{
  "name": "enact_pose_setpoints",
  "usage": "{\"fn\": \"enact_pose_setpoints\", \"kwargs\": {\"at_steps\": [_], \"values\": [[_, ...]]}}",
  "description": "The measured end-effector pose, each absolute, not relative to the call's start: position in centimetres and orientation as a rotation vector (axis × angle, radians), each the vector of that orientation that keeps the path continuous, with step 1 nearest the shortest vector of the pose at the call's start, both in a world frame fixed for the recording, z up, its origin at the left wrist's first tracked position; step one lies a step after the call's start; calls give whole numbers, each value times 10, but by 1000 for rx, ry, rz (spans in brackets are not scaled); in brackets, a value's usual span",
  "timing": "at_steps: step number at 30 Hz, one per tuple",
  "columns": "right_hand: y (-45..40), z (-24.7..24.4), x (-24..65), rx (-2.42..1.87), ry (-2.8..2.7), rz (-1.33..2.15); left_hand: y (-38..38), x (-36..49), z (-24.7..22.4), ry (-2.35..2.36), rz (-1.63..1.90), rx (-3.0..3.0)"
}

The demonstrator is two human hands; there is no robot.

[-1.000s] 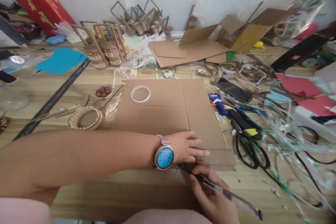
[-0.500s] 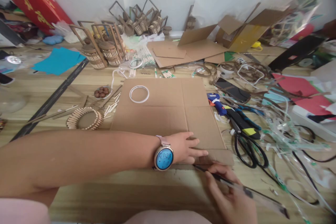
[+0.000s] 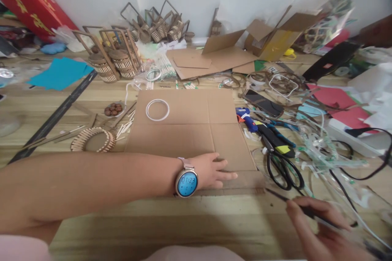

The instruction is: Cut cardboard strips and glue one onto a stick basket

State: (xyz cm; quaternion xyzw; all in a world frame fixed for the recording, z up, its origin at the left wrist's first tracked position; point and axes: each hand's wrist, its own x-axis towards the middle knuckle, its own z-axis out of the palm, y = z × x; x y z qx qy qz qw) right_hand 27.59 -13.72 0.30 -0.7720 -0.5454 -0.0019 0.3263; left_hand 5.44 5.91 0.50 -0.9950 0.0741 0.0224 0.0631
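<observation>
A flattened cardboard sheet (image 3: 171, 138) lies on the wooden table, with a white ring (image 3: 157, 109) on its upper left part. My left hand (image 3: 214, 171), below a wrist with a watch (image 3: 186, 182), rests flat on the sheet near its front edge, fingers spread. At the lower right, my right hand (image 3: 318, 224) pinches a thin dark pen-like tool (image 3: 280, 195). Its tip is by the right front corner of the cardboard. The back end of the tool is blurred.
Black-handled scissors (image 3: 284, 171), a blue glue gun (image 3: 247, 120) and a phone (image 3: 263, 103) lie right of the sheet. A slatted ring (image 3: 93, 140) and a bowl of brown balls (image 3: 114, 109) are left. Small bamboo baskets (image 3: 124, 63) stand behind.
My right hand has moved right with the tool, from beside my left fingers to the sheet's right front corner. My left hand stays on the cardboard. The view has shifted slightly.
</observation>
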Motion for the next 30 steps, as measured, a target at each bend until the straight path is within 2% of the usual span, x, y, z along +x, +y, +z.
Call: {"fn": "enact_pose_setpoints", "kwargs": {"at_steps": [3,7,11,19,25,30], "values": [[-119,4,236,-1847,-1532,194,60,55,7,235,109,-2976],[-106,-11,191,-1799,-1351,412,60,55,5,264,85,-2947],[-100,-21,173,-1701,-1361,496,61,55,3,275,51,-2964],[-88,-7,173,-1666,-1486,420,60,56,6,262,132,-2973],[-105,-11,240,-1990,-1420,331,60,55,5,260,93,-2961],[-137,-2,303,-2346,-1134,18,59,56,5,251,165,-2926]]}}
